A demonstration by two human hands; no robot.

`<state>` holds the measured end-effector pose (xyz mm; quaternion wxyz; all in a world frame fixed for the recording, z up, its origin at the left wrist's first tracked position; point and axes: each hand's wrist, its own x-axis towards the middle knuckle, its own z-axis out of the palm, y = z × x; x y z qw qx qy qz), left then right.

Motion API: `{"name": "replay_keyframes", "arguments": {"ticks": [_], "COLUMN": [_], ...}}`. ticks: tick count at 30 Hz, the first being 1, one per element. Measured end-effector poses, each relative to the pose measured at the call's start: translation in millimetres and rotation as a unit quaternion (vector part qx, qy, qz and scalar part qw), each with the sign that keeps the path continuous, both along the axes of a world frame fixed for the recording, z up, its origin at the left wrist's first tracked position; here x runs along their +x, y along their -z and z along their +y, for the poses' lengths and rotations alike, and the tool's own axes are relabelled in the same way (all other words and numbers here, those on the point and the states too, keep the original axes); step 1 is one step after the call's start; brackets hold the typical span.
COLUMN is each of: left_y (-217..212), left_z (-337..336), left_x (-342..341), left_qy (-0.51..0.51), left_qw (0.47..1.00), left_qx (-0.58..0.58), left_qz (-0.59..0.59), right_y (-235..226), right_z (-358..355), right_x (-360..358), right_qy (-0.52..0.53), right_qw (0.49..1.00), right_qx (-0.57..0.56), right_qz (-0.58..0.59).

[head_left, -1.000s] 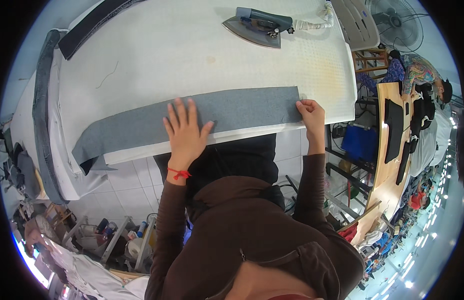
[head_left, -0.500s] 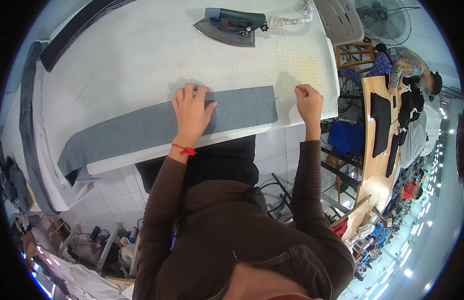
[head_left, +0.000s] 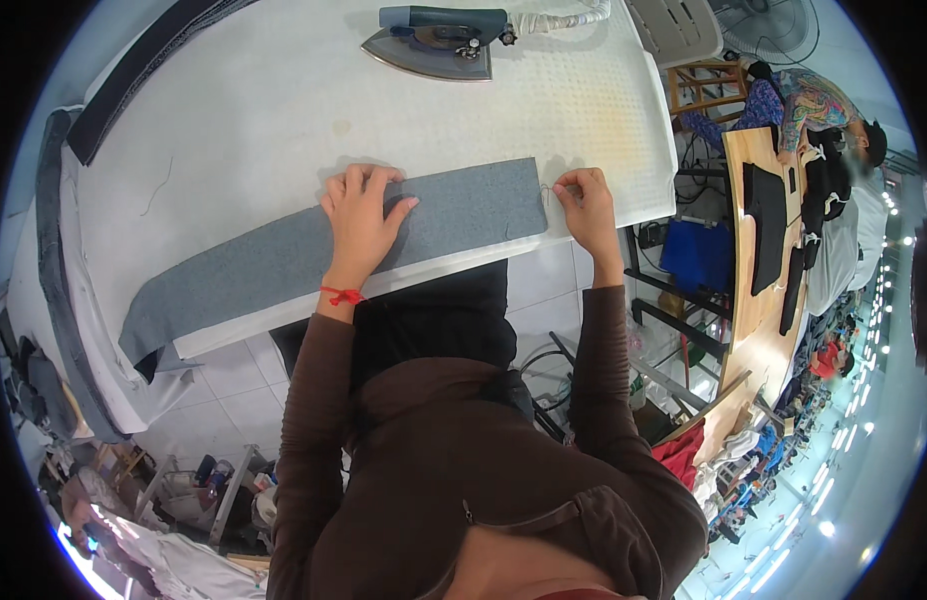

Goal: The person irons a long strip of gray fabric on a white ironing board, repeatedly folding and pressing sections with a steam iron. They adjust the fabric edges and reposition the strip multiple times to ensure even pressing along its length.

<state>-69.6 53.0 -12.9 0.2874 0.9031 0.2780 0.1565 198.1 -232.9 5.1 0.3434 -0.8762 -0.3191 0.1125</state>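
Observation:
A long grey fabric strip (head_left: 463,205) lies flat along the near edge of the white padded table. Its left end curves and hangs over the table corner. My left hand (head_left: 361,222) presses on the strip near its middle, fingers and thumb apart. Just past the strip's straight right end, my right hand (head_left: 588,205) has thumb and forefinger pinched together. A thin loose thread (head_left: 546,192) runs from the fabric's edge to those fingertips.
A steam iron (head_left: 438,42) with a wrapped hose rests at the table's far side. Dark folded fabric (head_left: 133,90) lies at the far left. To the right, dark cloth pieces (head_left: 763,230) lie on a wooden table, where another person (head_left: 818,105) is bent over.
My right hand has moved left to the strip's right end, its fingertips now at the loose thread. My left hand stays on the fabric. The whole view has shifted slightly.

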Motion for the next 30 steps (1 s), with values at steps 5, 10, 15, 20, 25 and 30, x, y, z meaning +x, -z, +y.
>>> {"name": "replay_keyframes", "arguments": {"ticks": [5, 10, 15, 20, 25, 30], "left_y": [1.9, -1.7, -6.9, -6.3, -4.4, 2.7], "left_z": [0.4, -1.3, -0.6, -5.7, -24.2, -33.7], "left_x": [0.7, 7.5, 29.1, 65.0, 97.0, 102.7], "left_qy": [0.006, -0.009, 0.026, 0.109, 0.151, 0.170], "left_qw": [1.000, 1.000, 1.000, 0.993, 0.984, 0.975], "left_qx": [0.010, -0.001, -0.008, -0.027, -0.029, -0.001], "left_qz": [-0.008, 0.001, 0.005, -0.046, -0.093, -0.141], "right_y": [-16.6, -23.3, -16.8, -21.4, -24.9, -21.4], "right_z": [21.0, 63.8, 68.0, 70.9, 73.2, 70.4], "right_x": [-6.4, 1.8, 14.3, 22.3, 31.2, 25.2], "right_qy": [-0.005, -0.138, -0.180, -0.219, -0.267, -0.260], "right_qw": [0.990, 0.984, 0.977, 0.971, 0.954, 0.949], "right_qx": [-0.021, 0.043, 0.006, 0.003, 0.003, 0.018], "right_qz": [-0.136, -0.103, -0.115, -0.097, -0.135, -0.175]}}
